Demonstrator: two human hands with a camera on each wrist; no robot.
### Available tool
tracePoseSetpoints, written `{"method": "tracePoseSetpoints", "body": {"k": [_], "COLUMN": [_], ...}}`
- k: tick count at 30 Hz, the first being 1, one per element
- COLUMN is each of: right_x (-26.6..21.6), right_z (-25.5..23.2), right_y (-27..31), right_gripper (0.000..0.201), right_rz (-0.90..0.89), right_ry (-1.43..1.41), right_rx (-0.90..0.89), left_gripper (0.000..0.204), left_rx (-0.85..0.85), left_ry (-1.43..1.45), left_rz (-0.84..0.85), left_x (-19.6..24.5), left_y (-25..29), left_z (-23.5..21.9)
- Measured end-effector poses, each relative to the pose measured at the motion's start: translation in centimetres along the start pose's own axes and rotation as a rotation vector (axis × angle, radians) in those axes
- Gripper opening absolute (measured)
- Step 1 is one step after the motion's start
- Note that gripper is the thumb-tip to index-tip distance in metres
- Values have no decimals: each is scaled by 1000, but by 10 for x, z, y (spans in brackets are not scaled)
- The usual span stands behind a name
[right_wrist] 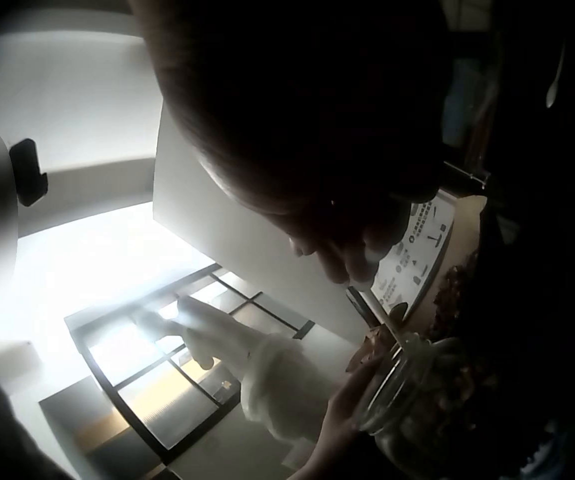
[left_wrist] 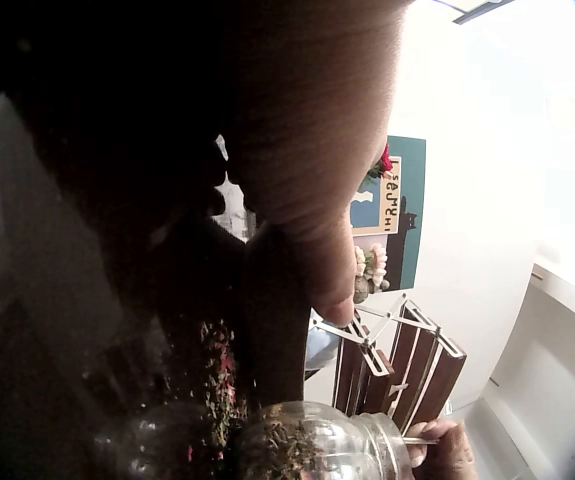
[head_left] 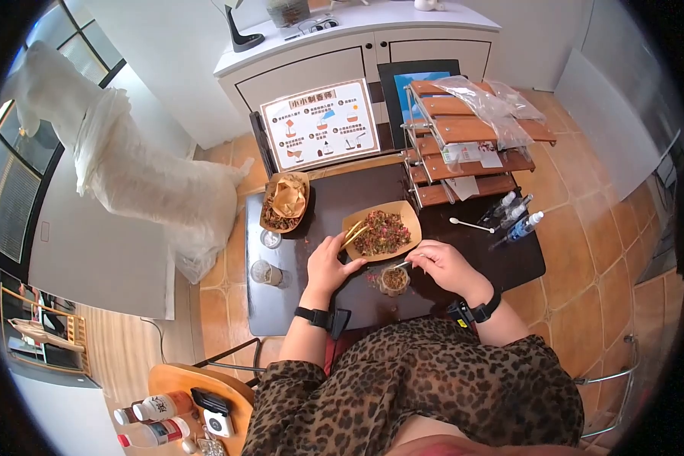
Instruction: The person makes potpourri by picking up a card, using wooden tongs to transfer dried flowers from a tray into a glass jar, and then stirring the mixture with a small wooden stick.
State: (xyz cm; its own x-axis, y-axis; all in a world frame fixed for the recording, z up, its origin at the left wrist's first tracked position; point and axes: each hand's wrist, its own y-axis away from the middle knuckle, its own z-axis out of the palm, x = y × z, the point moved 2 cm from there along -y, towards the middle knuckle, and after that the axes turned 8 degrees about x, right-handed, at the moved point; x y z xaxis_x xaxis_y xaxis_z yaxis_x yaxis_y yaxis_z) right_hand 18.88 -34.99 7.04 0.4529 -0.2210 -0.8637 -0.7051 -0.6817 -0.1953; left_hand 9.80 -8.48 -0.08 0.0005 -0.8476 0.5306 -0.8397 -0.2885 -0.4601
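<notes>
A small glass jar point(head_left: 394, 281) with dried plant bits inside stands at the table's front. My right hand point(head_left: 442, 266) pinches a thin metallic stick point(head_left: 401, 265), its lower end inside the jar mouth. In the right wrist view the stick point(right_wrist: 380, 308) slants down past the jar's rim. Behind the jar is a brown paper tray point(head_left: 406, 213) of mixed dried petals and leaves point(head_left: 384, 234). Golden tongs point(head_left: 355, 234) lie over its left side. My left hand point(head_left: 325, 266) is at the tray's left front corner, thumb stretched out toward the jar; its fingertips are partly hidden.
A second paper tray point(head_left: 305, 182) holds dried material and a crumpled paper. Two small glass containers point(head_left: 266, 272) stand at left. A white spoon point(head_left: 471, 225) and several small bottles point(head_left: 520, 224) lie at right. Behind stand a picture instruction board point(head_left: 319, 125) and a wooden folding rack point(head_left: 463, 129).
</notes>
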Motion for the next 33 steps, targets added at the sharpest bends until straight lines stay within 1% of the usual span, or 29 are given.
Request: {"method": "tracePoseSetpoints", "body": {"k": [3, 6, 9, 21, 24, 27, 33], "right_x": [-1, -2, -3, -5, -10, -18, -20], "right_z": [3, 5, 4, 2, -3, -11, -15], "right_y": [0, -1, -2, -1, -1, -1, -1], "right_gripper": [20, 21, 21, 19, 18, 17, 17], "right_rz": [-80, -102, -85, -111, -60, 30, 2], "right_ry": [52, 67, 65, 53, -41, -76, -38], "right_rx": [32, 44, 34, 60, 104, 66, 57], "left_gripper": [69, 69, 69, 70, 69, 69, 69], "left_rx": [4, -6, -9, -10, -12, -10, -2], "left_ry": [10, 6, 3, 0, -3, -12, -15], "left_rz": [2, -3, -4, -4, -8, -9, -6], "left_x": [0, 1, 1, 1, 3, 3, 3], "left_y": [0, 0, 0, 0, -1, 0, 0], "left_z": [0, -1, -1, -2, -3, -3, -3]}}
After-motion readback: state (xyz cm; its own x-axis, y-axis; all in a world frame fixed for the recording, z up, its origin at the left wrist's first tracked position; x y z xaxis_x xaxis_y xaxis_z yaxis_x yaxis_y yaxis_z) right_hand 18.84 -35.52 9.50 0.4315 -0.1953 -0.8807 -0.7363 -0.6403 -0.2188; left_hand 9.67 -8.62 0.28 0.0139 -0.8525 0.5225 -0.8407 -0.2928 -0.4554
